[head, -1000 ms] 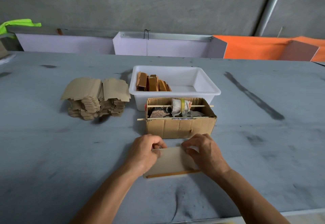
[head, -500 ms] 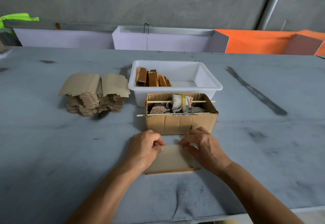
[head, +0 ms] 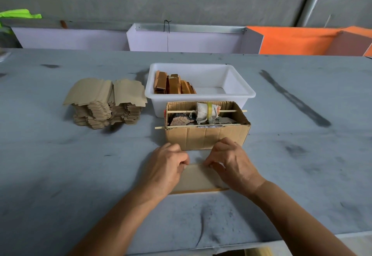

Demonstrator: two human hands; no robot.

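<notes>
— What are the hands doing?

— The left hand (head: 165,167) and right hand (head: 231,161) both curl their fingers and pinch the far edge of a flat tan cardboard sheet (head: 198,177), which lies on the grey table (head: 80,175) between and under them.

— What stands in the way?

— Just beyond the knuckles is a brown corrugated cardboard box (head: 207,138), open-topped, with thin wooden sticks (head: 201,111) across it and rags inside. Behind it is a white plastic tub (head: 237,86) holding folded brown cardboard pieces (head: 173,84). Well off to the far left of the left hand is a stack of tan cardboard blanks (head: 104,103).

— Anything changed?

— The thumbs have come slightly closer together, and the sheet stays flat.
</notes>
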